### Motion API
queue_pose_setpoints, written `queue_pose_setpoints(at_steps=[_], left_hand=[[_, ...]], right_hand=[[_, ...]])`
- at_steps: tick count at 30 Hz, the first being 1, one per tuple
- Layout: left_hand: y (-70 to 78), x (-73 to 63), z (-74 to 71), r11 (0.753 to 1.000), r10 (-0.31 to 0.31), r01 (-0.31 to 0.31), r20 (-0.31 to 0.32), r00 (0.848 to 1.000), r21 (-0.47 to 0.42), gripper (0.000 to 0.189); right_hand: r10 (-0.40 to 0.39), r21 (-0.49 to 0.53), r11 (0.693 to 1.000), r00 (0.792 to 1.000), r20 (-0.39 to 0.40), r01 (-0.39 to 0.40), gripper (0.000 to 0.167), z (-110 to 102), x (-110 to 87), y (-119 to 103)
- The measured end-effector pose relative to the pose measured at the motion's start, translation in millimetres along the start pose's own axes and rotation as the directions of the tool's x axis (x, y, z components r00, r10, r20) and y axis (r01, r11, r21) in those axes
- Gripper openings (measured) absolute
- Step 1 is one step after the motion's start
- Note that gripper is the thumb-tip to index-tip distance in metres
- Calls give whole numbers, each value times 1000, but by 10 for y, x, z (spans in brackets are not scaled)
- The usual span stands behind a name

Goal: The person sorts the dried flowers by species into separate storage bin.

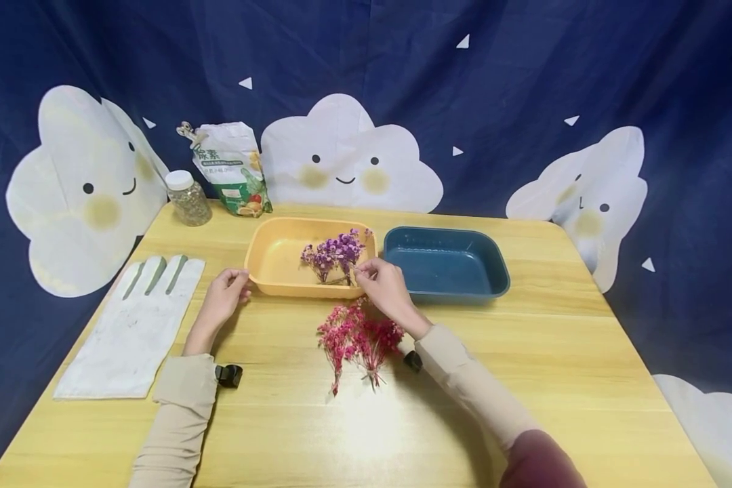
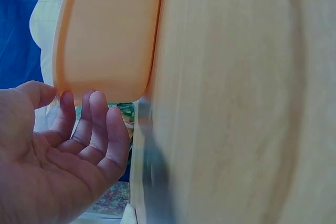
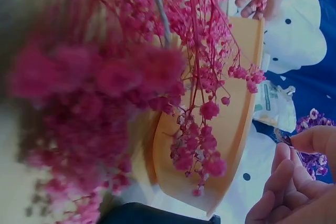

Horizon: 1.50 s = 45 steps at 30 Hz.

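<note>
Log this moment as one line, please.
left grip: holds yellow tray by rim | right grip: pinches purple flowers at yellow tray | pink flowers: on table | blue tray: right of yellow tray

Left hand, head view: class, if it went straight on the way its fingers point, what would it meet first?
The orange tray. The left hand seems to pinch its rim, so the tray's left end would probably come first, though depth is hard to judge.

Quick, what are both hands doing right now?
Left hand: closed, pinching the yellow tray by its rim, other fingers loose.
Right hand: closed, thumb and fingertips pinching the purple flowers by the stems.
</note>
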<state>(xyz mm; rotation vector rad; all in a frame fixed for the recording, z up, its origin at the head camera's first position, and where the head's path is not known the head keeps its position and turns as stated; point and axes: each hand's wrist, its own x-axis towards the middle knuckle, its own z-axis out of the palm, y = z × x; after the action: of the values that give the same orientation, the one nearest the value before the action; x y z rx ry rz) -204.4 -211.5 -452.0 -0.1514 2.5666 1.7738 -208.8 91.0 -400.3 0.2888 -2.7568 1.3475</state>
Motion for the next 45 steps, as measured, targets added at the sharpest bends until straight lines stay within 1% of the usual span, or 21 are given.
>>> queue_pose_setpoints(at_steps=[4,11,15,23,28,33,39,41,45], left_hand=[[-2,-14,0,1000,-2,2,-1,1000,8,40],[3,-18,-5,1000,5,-5,5,1000,7,40],[10,-13,-6,1000,7,-7,3,1000,7,40],[-4,-9,-18,1000,3,-3,4,1000,-3,41],[-13,6,-15,1000,6,-6,4,1000,-5,40],[-5,1,-9,1000,9,-9,-6,1000,-6,40],[8,-3,-8,1000,1,-1,0,1000,-6,41],[2,-2,-10,1000,-3,3,0,1000,-5,41],[-15,4,-12,1000,-9,9,-1,1000,-5,41]], right_hand=[[8,-29,1000,999,40,-7,15,62,93,-22],[-6,-76,997,995,104,14,14,170,224,-63],[8,-109,994,991,133,7,16,232,290,-99],[-38,-179,981,980,193,73,15,374,389,-187],[2,-223,974,974,227,50,16,474,428,-230],[29,-270,962,972,233,36,16,549,456,-247],[78,-288,958,960,269,3,15,626,467,-261],[88,-285,959,955,284,-3,22,645,472,-266],[94,-275,961,949,302,-8,41,665,485,-267]])
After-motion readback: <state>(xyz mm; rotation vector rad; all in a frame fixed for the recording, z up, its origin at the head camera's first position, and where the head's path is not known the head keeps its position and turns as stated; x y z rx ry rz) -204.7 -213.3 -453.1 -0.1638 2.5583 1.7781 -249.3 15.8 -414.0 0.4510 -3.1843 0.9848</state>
